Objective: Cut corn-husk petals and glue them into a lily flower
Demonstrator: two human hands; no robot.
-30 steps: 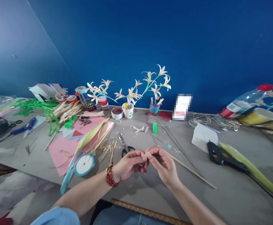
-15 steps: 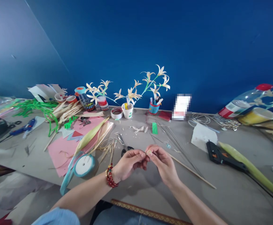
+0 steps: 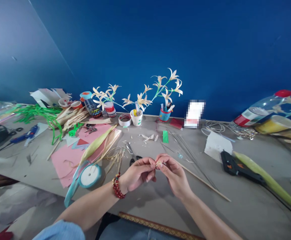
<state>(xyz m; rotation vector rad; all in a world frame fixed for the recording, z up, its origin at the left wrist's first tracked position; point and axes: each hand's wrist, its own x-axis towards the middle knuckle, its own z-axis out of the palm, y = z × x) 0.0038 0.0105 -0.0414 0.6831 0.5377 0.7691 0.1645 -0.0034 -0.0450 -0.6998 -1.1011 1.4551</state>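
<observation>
Over the front middle of the table, my left hand (image 3: 139, 172) and my right hand (image 3: 172, 172) meet at the fingertips. Both are closed in a pinch around a small pale piece (image 3: 158, 164), largely hidden by the fingers; its kind is too small to make out. Just behind my left hand lie scissors (image 3: 132, 154), partly covered by it. A thin wooden stick (image 3: 208, 184) runs out to the right from behind my right hand. White petal-like scraps (image 3: 149, 137) are scattered beyond the fingers.
Pale artificial flowers (image 3: 142, 100) stand in a paper cup (image 3: 136, 118) at the back. Left are a blue ribbon spool (image 3: 89, 176), corn husks (image 3: 96, 145) and pink paper (image 3: 66, 163). Right are metal wires (image 3: 190, 153), a black glue gun (image 3: 235, 168) and a bottle (image 3: 257, 110).
Both hands stay almost in place. The fingers have shifted slightly around the small pale piece, and the left hand's lower fingers have loosened a little. The view has moved very slightly.
</observation>
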